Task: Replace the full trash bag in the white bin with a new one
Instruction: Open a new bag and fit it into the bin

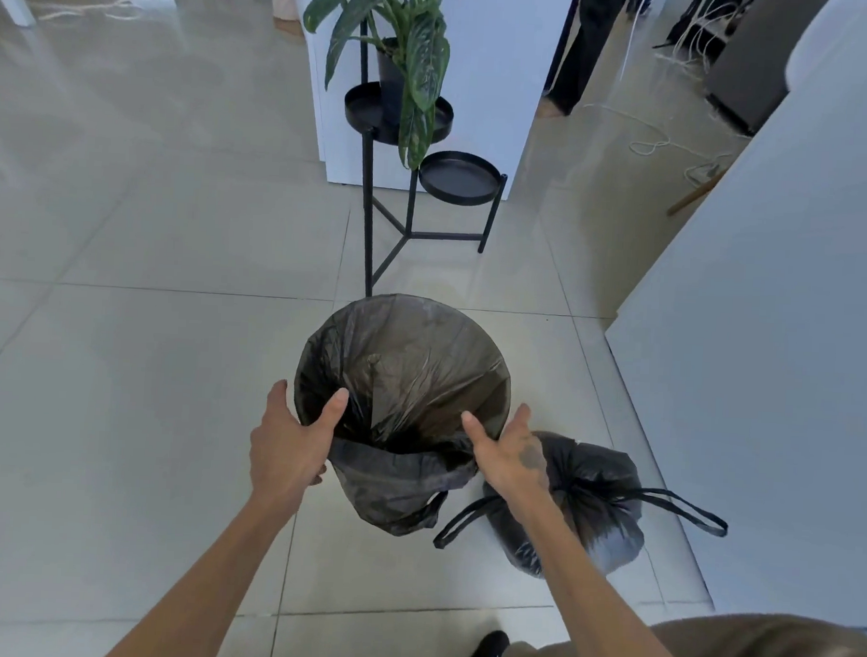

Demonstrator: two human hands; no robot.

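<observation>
Two hands are on the bin's near rim, and the new bag (409, 377) already lines the inside, its dark plastic draped over the edge all the way round so the bin's own wall is completely covered. The bin stands on the tiled floor (143, 363) right in front of the person. The left hand (290, 441) cups the rim on its side, thumb hooked inside against the liner, fingers wrapped outside over the folded-down plastic. The right hand (510, 453) sits at the other side, thumb pointing in over the rim, fingers down the outside; how firmly it pinches the plastic I cannot tell. A loose flap of the liner with a handle loop hangs down the near side between the two wrists.

Just beside the bin, partly behind the right forearm, the full bag (593, 502) sits tied on the floor, drawstring loops trailing out both ways. Beyond the bin stands a black plant stand (412, 216) with a leafy potted plant (411, 51) on its upper tray.
</observation>
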